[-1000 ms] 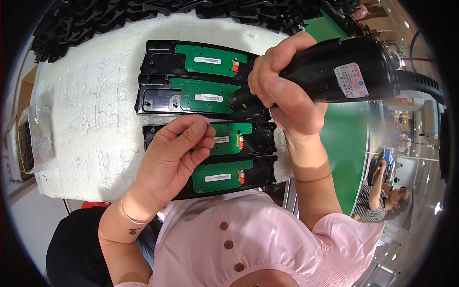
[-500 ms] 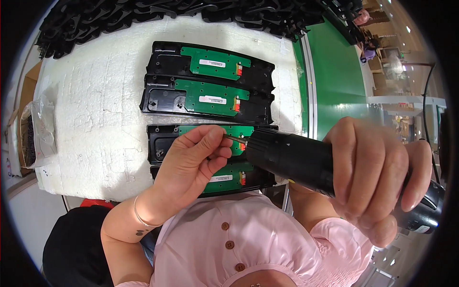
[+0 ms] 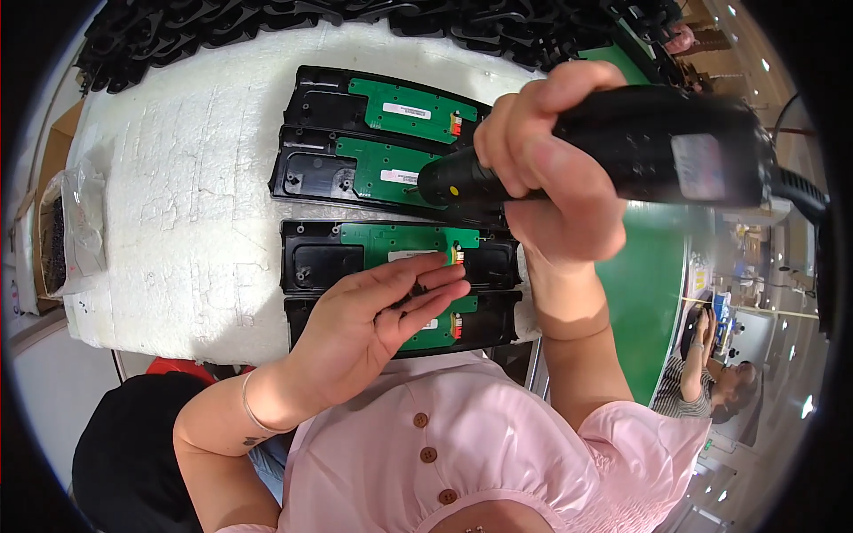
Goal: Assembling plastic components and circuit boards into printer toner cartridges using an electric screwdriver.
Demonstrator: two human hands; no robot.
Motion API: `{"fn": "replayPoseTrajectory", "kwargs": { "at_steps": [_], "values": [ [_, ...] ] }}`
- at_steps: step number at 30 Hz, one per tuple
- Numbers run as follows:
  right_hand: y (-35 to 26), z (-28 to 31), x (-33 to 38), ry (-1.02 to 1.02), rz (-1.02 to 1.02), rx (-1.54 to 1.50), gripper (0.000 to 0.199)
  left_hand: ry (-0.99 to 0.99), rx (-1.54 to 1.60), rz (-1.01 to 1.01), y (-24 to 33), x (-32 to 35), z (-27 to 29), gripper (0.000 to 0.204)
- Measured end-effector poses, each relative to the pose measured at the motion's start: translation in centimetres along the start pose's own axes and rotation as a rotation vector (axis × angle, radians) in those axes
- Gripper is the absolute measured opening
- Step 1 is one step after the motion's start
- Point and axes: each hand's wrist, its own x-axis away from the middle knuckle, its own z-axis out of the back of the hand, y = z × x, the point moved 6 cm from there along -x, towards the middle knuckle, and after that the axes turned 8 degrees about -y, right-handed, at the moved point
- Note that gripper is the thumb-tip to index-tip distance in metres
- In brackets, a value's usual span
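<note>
An electric screwdriver [image 3: 662, 147], black and corded, is gripped in my right hand [image 3: 560, 160]. Its bit meets the green circuit board [image 3: 373, 169] in the second black plastic panel [image 3: 298, 173] from the far end. My left hand [image 3: 373, 306] is cupped over the two nearer panels, fingers half curled. Small dark pieces that look like screws [image 3: 418, 290] rest in it. Each panel carries a green board with a white label and a red-and-white connector [image 3: 458, 253]. The driver and my right hand cover the right part of the two farther panels.
White foam [image 3: 187, 195] lies under the panels. Black plastic parts [image 3: 311, 31] are piled along the far edge. A clear plastic bag [image 3: 82, 231] with dark small items sits at the left. A green surface [image 3: 649, 311] runs along the right; another person [image 3: 702, 373] is beyond it.
My right hand has carried the screwdriver away from my left fingertips, up and leftward onto the second panel's board. My left hand has loosened from its pinch at the bit and turned more palm-up.
</note>
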Motion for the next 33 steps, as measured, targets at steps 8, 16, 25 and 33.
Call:
{"fn": "replayPoseTrajectory", "kwargs": {
  "at_steps": [8, 16, 25, 33],
  "values": [
    [1.2, -0.6, -0.3, -0.037, -0.043, 0.003, 0.023, -0.028, -0.087, -0.016, 0.5, 0.4, 0.5, 0.019],
    [1.5, -1.7, -0.5, -0.111, -0.068, -0.002, 0.021, -0.139, -0.101, -0.115, 1.2, 0.5, 1.2, 0.014],
    [-2.3, -0.9, 0.0, -0.156, 0.084, -0.291, 0.047, 0.062, -0.040, -0.128, 2.5, 1.1, 1.6, 0.020],
    [-7.8, -0.7, 1.9, 0.002, 0.574, -0.656, 0.028, 0.044, 0.069, -0.219, 2.9, 0.7, 1.6, 0.018]
  ]
}}
